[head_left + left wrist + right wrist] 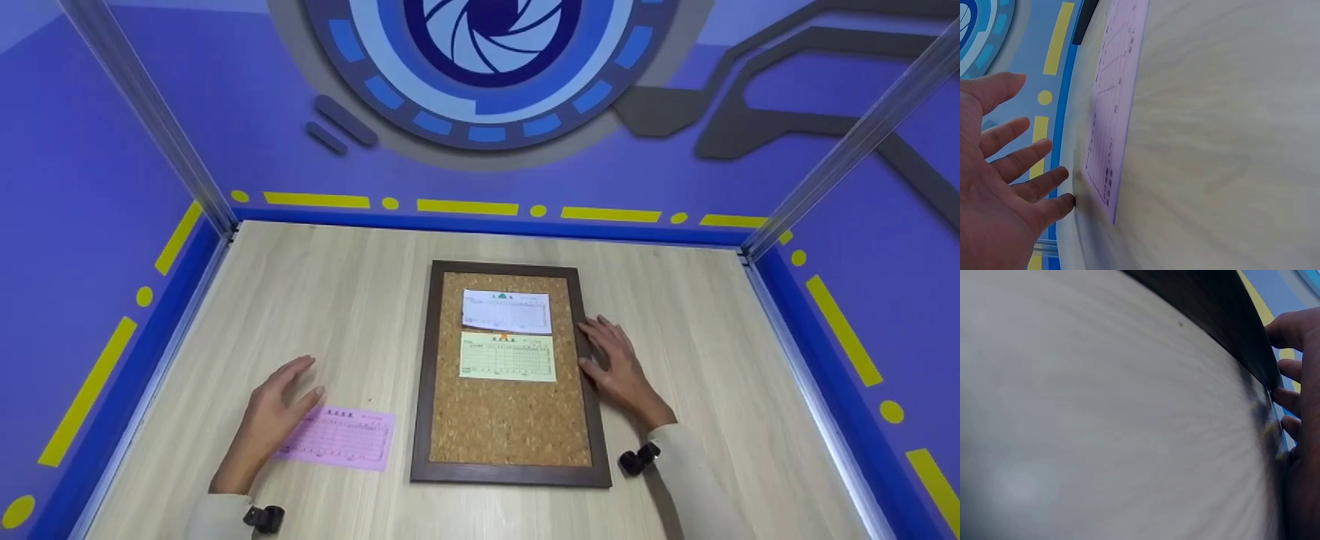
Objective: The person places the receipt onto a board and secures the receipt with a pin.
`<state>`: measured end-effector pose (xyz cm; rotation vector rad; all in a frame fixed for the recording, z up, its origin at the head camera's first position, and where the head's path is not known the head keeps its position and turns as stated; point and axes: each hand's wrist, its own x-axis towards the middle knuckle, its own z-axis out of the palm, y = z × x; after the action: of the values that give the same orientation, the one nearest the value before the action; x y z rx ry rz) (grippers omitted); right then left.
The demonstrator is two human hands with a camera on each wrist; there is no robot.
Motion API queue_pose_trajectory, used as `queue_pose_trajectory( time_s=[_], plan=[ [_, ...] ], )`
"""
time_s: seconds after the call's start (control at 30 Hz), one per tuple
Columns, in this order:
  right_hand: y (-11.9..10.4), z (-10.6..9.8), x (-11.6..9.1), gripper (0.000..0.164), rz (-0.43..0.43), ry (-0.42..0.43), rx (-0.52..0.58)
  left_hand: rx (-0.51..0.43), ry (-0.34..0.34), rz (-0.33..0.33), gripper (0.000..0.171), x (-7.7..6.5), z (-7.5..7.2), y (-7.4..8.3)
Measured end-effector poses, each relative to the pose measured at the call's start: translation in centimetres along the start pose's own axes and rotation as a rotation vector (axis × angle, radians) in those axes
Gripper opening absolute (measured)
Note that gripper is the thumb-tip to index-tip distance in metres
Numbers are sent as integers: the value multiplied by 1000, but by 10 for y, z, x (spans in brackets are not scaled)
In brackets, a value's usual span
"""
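Observation:
A framed cork board (510, 431) with a dark brown rim lies on the table. Pinned to it are a white printed slip (506, 311) with a green pin and, just below, a pale green slip (508, 358) with an orange pin. To the left of the board, a pink printed slip (352, 439) lies flat. My left hand (271, 412) is over that slip's left end, fingers spread and holding nothing; in the left wrist view its palm (994, 185) shows bare. Relaxed fingers of my right hand (619, 371) touch the board's right rim, also seen as a dark edge (1213, 309) in the right wrist view.
The light wood table (330, 300) is bounded by a blue-purple back wall (525, 180) and side walls with yellow marks. Metal posts (150, 112) stand at the back corners. A small black device (264, 519) sits on each wrist.

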<state>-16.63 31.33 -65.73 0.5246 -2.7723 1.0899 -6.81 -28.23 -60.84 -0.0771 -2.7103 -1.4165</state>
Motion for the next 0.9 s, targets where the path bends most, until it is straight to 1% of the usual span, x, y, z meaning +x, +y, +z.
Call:
queue_pose_trajectory(
  time_s=[0.17,0.4,0.53,0.7,0.8,0.9],
  plan=[
    [0,0,0,64,16,-7,0,10,4,-10,55,-4,-3,-6],
    [-1,0,-1,64,25,-8,-2,27,22,10,50,-9,-8,-21],
    [-1,0,0,64,28,-10,-4,4,37,-8,50,-10,-12,-28],
    [0,0,1,63,-2,9,-3,-16,37,-28,49,-10,-14,-34],
    [1,1,1,63,-22,20,1,-9,37,-23,48,-11,-13,-36],
    [1,0,1,62,-23,21,4,7,45,-11,45,-11,-11,-39]
  ],
)
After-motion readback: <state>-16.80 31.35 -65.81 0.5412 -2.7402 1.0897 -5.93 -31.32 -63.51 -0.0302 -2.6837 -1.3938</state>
